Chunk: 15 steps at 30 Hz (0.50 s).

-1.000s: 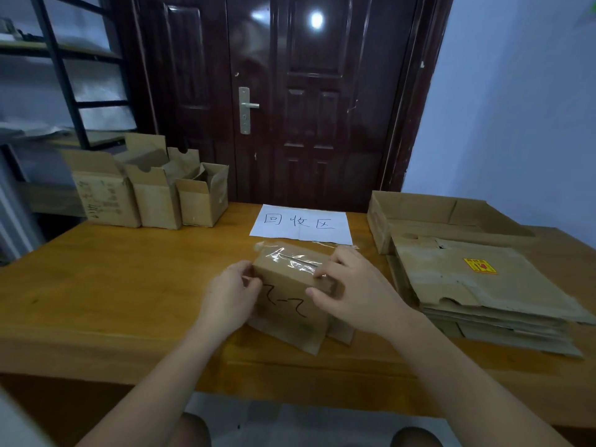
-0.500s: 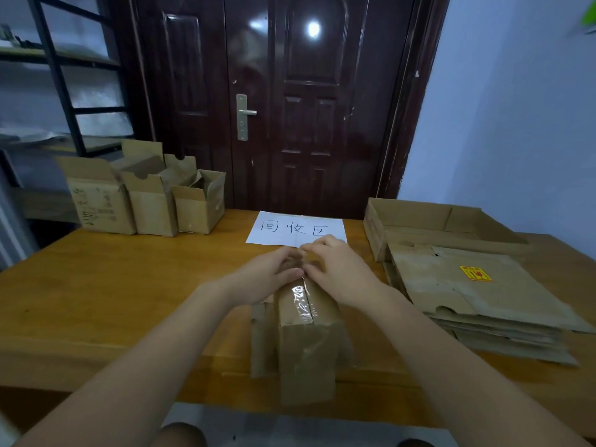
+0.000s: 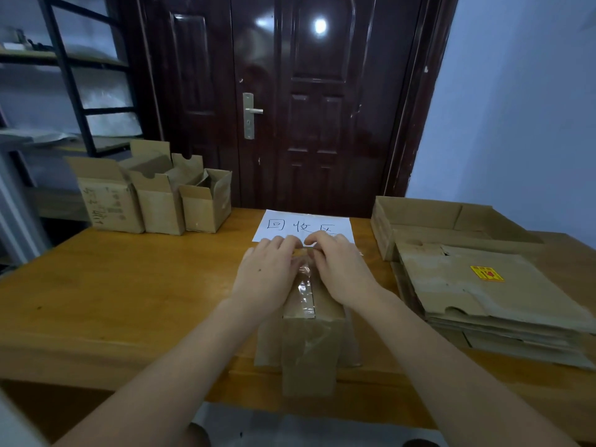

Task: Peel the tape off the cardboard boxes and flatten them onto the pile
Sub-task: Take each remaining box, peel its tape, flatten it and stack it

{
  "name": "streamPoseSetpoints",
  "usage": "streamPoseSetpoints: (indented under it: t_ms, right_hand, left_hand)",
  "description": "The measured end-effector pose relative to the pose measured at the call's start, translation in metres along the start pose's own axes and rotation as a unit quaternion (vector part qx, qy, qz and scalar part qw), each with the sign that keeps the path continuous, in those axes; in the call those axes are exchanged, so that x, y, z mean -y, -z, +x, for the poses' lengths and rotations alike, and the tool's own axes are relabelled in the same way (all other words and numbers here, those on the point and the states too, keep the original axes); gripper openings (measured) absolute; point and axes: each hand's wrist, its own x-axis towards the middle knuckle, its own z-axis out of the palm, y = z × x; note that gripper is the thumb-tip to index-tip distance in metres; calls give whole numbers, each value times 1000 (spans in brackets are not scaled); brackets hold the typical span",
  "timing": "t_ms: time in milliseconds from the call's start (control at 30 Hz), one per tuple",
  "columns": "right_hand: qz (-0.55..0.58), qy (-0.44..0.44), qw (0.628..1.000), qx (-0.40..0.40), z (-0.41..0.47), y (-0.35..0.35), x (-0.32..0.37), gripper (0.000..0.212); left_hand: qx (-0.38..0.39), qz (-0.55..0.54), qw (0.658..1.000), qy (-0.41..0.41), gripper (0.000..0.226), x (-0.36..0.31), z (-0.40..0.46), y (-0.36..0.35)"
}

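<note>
My fingers [image 3: 283, 245], both hands: curled over the box's [image 3: 311, 333] far edge, picking at the tape [image 3: 304, 291] end; whether pinched, cannot tell. Box braced on table [image 3: 129, 301].

You're working in dim, bluish room light. A lamp glares off the glossy dark door [image 3: 317, 101] as a bright spot, and the clear tape [image 3: 304, 290] glints. Wide-angle bending bows the shelf rack [image 3: 69, 75] and edges; corners look soft.
</note>
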Motion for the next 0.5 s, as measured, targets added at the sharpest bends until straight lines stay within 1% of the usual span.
streamPoseSetpoints:
  t_ms: [33, 67, 100, 167, 233, 300, 367, 433, 500]
  right_hand:
    - [8, 0, 1000, 0, -2, 0, -1, 18]
    - [15, 1, 1000, 2, -4, 1, -3, 17]
    - [22, 5, 1000, 7, -6, 1, -5, 15]
    - [45, 10, 999, 20, -10, 2, -7, 20]
    - [56, 16, 998, 3, -11, 1, -11, 23]
    - [41, 18, 999, -14, -12, -1, -13, 20]
    - [31, 14, 999, -23, -13, -2, -14, 15]
    - [28, 10, 999, -31, -14, -4, -14, 13]
    - [24, 5, 999, -20, -14, -2, -12, 12]
  left_hand:
    - [-10, 16, 1000, -13, 26, 2, -1, -1]
    - [-18, 27, 999, -22, 29, 3, -1, -3]
    - [-24, 36, 999, -28, 35, 4, -2, -5]
    - [-30, 53, 997, -38, 44, 5, -2, -8]
    - [-42, 65, 996, -53, 43, 6, -3, -9]
    - [-50, 81, 994, -63, 43, 5, -4, -5]
    - [-25, 81, 995, -56, 43, 1, -5, 1]
    - [22, 53, 998, -38, 42, -4, -7, 6]
    - [37, 34, 998, -25, 33, -7, -9, 9]
